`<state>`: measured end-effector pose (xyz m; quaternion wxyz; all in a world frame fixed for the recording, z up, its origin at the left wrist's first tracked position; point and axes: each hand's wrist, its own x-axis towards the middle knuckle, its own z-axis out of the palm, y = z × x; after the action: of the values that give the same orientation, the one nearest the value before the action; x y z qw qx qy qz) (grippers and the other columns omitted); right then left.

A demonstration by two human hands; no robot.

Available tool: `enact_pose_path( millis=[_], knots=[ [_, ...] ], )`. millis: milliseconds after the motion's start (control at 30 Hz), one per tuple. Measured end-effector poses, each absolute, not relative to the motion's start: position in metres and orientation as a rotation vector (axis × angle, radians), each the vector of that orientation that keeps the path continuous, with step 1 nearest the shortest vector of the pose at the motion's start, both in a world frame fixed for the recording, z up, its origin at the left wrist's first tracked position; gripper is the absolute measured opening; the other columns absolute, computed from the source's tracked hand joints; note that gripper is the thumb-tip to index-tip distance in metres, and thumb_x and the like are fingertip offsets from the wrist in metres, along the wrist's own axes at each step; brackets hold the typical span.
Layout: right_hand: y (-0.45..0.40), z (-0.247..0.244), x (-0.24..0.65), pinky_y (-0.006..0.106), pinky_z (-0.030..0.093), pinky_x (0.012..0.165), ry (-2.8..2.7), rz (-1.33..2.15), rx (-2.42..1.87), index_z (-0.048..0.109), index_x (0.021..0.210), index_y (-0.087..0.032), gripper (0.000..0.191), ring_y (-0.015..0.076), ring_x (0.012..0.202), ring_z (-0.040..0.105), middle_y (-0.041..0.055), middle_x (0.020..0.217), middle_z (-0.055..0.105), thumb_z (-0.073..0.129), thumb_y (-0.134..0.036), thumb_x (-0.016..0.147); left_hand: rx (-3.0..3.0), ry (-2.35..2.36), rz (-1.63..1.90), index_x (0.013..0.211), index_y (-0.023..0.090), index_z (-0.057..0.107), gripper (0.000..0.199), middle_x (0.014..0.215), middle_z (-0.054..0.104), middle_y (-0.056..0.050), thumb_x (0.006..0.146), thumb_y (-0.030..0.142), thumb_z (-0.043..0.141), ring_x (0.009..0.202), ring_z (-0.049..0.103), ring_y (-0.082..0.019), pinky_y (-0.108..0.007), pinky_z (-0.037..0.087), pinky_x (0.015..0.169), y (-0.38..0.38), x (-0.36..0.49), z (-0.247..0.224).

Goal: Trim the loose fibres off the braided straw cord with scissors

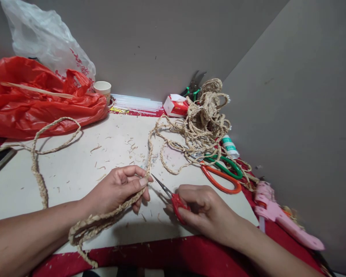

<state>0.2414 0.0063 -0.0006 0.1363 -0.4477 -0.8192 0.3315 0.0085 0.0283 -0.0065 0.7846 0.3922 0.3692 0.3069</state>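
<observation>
My left hand [127, 184] pinches a braided straw rope [115, 209] between thumb and fingers. One stretch of the rope loops down below my left wrist; another runs upward to the tangled pile of rope [206, 115] at the back right. In my right hand [203, 207] is a small pair of scissors [177, 204] with red handles. Their narrow blades look closed and point up and left, the tip close beside the rope at my left fingertips. Whether the tip touches the rope I cannot tell.
A white board [83, 173] bears straw scraps. Large scissors [223, 173] with orange and green handles lie at the right, near a pink glue gun [285, 219]. Behind are a red plastic bag [46, 104], paper cup [103, 89], glue sticks [137, 103] and a small box [175, 105].
</observation>
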Motion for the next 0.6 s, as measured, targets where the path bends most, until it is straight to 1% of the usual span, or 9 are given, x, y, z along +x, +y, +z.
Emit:
enact_pose_path(
  millis=[167, 400, 600],
  knots=[
    [0.0062, 0.001, 0.24, 0.021, 0.028, 0.051, -2.371, 0.994, -1.347, 0.043, 0.059, -0.017, 0.026, 0.0078, 0.054, 0.038, -0.0034, 0.06, 0.044, 0.059, -0.019, 0.079, 0.84, 0.797, 0.67, 0.089, 0.015, 0.052, 0.028, 0.065, 0.065, -0.002, 0.079, 0.036, 0.068, 0.047, 0.054, -0.009, -0.02, 0.043, 0.048, 0.0266, 0.0084, -0.0065],
    [0.0063, -0.0001, 0.2397, 0.021, 0.027, 0.052, -2.389, 1.007, -1.308, 0.044, 0.06, -0.017, 0.023, 0.0076, 0.054, 0.038, -0.0037, 0.061, 0.044, 0.058, -0.016, 0.079, 0.812, 0.811, 0.675, 0.086, 0.015, 0.052, 0.025, 0.07, 0.069, -0.007, 0.078, 0.031, 0.069, 0.051, 0.057, -0.01, -0.022, 0.044, 0.052, 0.0253, 0.009, -0.0052],
    [0.0062, -0.0003, 0.2414, 0.021, 0.028, 0.053, -2.389, 1.056, -1.305, 0.048, 0.061, -0.017, 0.021, 0.0081, 0.056, 0.038, -0.0032, 0.061, 0.044, 0.056, -0.017, 0.081, 0.785, 0.814, 0.652, 0.088, 0.015, 0.051, 0.027, 0.074, 0.07, -0.007, 0.078, 0.033, 0.069, 0.051, 0.058, -0.01, -0.022, 0.046, 0.052, 0.0247, 0.0083, -0.0048]
  ],
)
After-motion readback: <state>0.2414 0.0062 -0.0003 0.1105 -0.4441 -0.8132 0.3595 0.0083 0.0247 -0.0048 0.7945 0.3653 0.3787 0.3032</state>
